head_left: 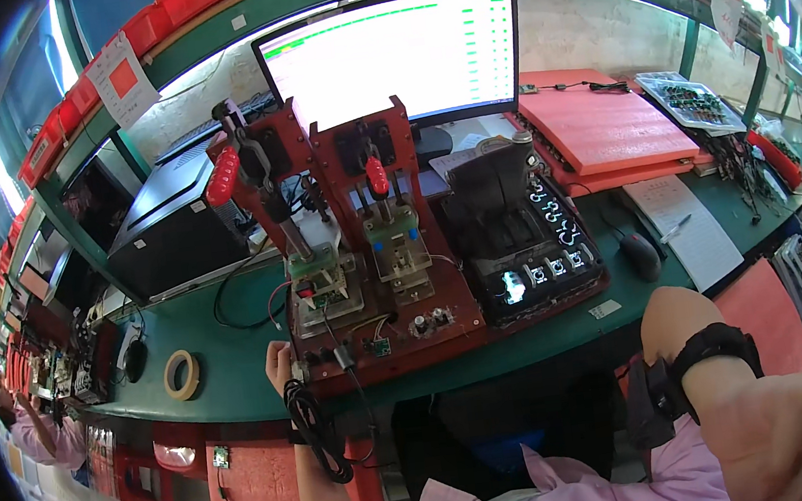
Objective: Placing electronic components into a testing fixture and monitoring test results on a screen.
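My left hand (279,366) is at the front left corner of a red test fixture (389,363), fingers curled together; what they hold, if anything, is hidden. A coiled black cable (313,434) hangs in front of that wrist and forearm. On the fixture stand two toggle clamps, one with a red handle (224,177) on the left and one with a red handle (377,176) on the right. Green circuit boards sit under them. My right arm is bent, a black watch (718,345) around its wrist. My right hand (792,429) is raised close at the lower right, its fingers indistinct.
Right of the fixture is a black device (518,237) with lit buttons. A mouse (640,257) and paper sheets (686,233) lie further right. Behind stand a monitor (399,63) and a black computer case (175,217). A tape roll (181,375) lies at left; another person (47,439) is beyond.
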Motion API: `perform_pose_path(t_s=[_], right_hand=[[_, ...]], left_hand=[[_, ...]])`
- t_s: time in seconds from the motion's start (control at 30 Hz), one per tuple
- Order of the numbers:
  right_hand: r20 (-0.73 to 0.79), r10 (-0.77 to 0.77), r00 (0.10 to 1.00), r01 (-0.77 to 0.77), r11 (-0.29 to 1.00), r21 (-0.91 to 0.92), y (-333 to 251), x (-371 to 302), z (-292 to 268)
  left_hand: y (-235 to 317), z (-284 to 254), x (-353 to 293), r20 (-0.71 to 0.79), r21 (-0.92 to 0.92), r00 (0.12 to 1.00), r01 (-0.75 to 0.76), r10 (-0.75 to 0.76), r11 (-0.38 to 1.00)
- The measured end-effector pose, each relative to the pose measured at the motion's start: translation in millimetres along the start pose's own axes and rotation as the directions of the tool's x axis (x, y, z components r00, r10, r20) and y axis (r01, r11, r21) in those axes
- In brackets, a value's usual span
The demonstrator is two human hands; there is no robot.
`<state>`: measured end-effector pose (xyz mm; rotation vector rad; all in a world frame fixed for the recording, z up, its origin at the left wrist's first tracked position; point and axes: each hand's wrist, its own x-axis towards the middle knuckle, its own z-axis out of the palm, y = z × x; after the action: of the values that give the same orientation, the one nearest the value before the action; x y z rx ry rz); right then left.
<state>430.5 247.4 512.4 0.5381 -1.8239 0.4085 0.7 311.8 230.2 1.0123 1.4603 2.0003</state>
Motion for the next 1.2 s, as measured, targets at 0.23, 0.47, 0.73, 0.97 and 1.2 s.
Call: perform_pose_path(t_s=[0.23,0.47,0.73,0.97,1.2], right_hand=[[-0.135,0.094,0.986,-0.047,0.946,0.320,6.4,-3.2,9.7],[0.107,0.155,0.982,-0.154,0.988,-0.019,40.0,-0.5,-10.6],[0.124,0.799,0.589,-0.311,0.365,-0.877,246.1,-125.7,-52.2],[0.009,0.923,0.384,-0.338,0.149,-0.929,323.1,-156.6,-60.0],[-0.064,0.952,0.300,-0.308,0.033,-0.951,331.7,-145.0,-42.4]], left_hand=[[-5.7,-6.1,2.0,-0.012,0.036,1.000,-0.010,0.011,0.999],[-2.0,7.3,1.8,0.020,0.028,0.999,-0.043,0.042,0.999],[20.7,7.9,-2.9,0.042,0.035,0.999,0.011,-0.012,0.999],[16.0,7.7,-2.5,0.043,0.028,0.999,-0.002,0.001,1.000],[3.8,-5.6,-0.3,0.043,0.040,0.999,0.001,-0.003,0.999]])
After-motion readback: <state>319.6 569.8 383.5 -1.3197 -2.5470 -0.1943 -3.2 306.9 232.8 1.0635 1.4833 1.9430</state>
